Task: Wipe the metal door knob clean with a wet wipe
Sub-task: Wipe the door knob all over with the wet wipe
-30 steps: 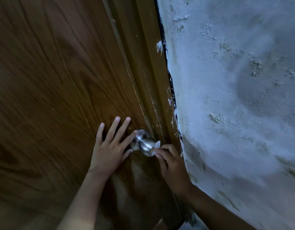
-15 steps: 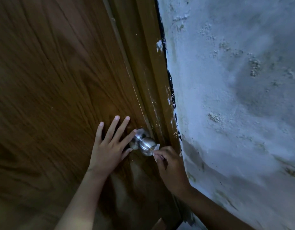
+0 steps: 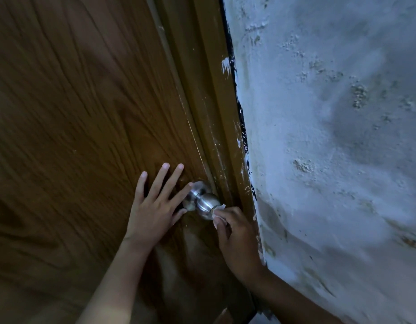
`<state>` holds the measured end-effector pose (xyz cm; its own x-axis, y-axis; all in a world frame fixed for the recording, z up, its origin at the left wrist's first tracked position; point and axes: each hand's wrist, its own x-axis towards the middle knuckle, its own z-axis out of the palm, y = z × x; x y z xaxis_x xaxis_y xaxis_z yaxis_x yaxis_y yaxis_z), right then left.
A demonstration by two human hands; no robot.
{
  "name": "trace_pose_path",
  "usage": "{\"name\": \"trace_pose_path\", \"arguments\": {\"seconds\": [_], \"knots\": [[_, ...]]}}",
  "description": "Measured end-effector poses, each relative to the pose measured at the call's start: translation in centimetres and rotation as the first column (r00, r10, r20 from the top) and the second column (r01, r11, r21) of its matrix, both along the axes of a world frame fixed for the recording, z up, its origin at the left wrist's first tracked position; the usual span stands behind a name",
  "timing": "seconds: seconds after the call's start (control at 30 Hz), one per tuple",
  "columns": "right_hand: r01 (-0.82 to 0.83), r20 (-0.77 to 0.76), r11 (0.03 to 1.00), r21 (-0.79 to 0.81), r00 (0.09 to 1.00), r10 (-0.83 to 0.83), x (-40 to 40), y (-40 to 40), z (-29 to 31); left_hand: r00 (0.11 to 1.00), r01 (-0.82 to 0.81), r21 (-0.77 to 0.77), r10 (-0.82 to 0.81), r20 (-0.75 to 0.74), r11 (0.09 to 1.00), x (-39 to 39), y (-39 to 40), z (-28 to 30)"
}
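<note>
A shiny metal door knob [image 3: 203, 202] sticks out of the brown wooden door [image 3: 73, 118] near its right edge. My left hand [image 3: 155, 206] lies flat on the door just left of the knob, fingers spread and straight, the index fingertip touching the knob's base plate. My right hand [image 3: 235, 232] pinches a small white wet wipe [image 3: 217, 212] and presses it against the knob's front end. Most of the wipe is hidden inside my fingers.
The brown door frame [image 3: 216, 113] runs up right beside the knob. A rough, flaking white plaster wall [image 3: 330, 136] fills the right side, close to my right forearm.
My right hand has shifted slightly lower on the knob's front end with the wipe. The left hand stays flat on the door.
</note>
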<state>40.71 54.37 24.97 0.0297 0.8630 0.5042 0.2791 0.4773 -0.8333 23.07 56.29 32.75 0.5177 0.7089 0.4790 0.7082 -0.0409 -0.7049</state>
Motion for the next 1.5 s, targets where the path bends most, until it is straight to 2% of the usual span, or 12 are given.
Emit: {"name": "trace_pose_path", "arguments": {"seconds": [0.13, 0.27, 0.47, 0.63, 0.8, 0.93, 1.03, 1.13, 1.23, 1.33, 1.43, 1.5], "knots": [[-0.051, 0.086, 0.999, 0.014, 0.995, 0.049, 0.9, 0.3, -0.1, 1.000, 0.005, 0.006, -0.005, 0.002, 1.000, 0.0, 0.0, 0.0], [-0.004, 0.035, 0.999, 0.045, 0.999, 0.002, 0.7, 0.5, 0.5, 1.000, 0.010, 0.001, -0.010, 0.009, 1.000, 0.1, -0.1, 0.1], [-0.091, 0.156, 0.993, 0.069, 0.985, 0.079, 0.7, 0.5, -0.5, 1.000, 0.013, 0.019, -0.013, 0.007, 1.000, 0.1, 0.0, 0.0], [-0.026, 0.113, 0.994, 0.108, 0.994, 0.014, 0.9, 1.0, 0.3, 1.000, 0.019, 0.019, -0.019, 0.006, 1.000, 0.0, 0.0, 0.0], [-0.111, 0.165, 0.988, 0.111, 0.982, 0.092, 0.7, 0.7, -0.5, 1.000, 0.014, 0.015, -0.014, 0.008, 1.000, 0.0, 0.0, -0.1], [-0.078, 0.188, 0.992, 0.101, 0.980, 0.058, 1.7, 1.0, -0.5, 1.000, 0.006, 0.020, -0.006, 0.002, 1.000, 0.0, 0.0, -0.1], [-0.046, 0.143, 0.981, 0.186, 0.990, 0.020, 1.1, 0.9, 0.2, 1.000, 0.007, 0.020, -0.007, 0.002, 1.000, 0.0, 0.1, -0.1], [-0.077, 0.195, 0.960, 0.269, 0.981, 0.024, 0.5, 0.9, -0.1, 1.000, 0.005, 0.022, -0.005, 0.002, 1.000, -0.1, 0.1, -0.1], [-0.081, 0.272, 0.962, 0.260, 0.962, 0.007, 1.1, 1.7, -1.2, 1.000, 0.003, 0.015, -0.003, -0.003, 1.000, -0.1, 0.1, -0.1], [-0.022, 0.223, 0.974, 0.226, 0.974, -0.030, 2.1, 2.1, -1.4, 1.000, 0.006, 0.023, -0.006, -0.008, 1.000, -0.1, 0.1, -0.1], [0.009, 0.217, 0.926, 0.377, 0.971, -0.097, 1.6, 1.9, -0.3, 1.000, 0.007, 0.022, -0.007, -0.008, 1.000, -0.1, 0.1, -0.1], [-0.037, 0.242, 0.887, 0.461, 0.966, -0.086, 0.9, 1.7, 0.2, 1.000, 0.010, 0.019, -0.010, -0.006, 1.000, -0.1, 0.0, -0.1]]}}
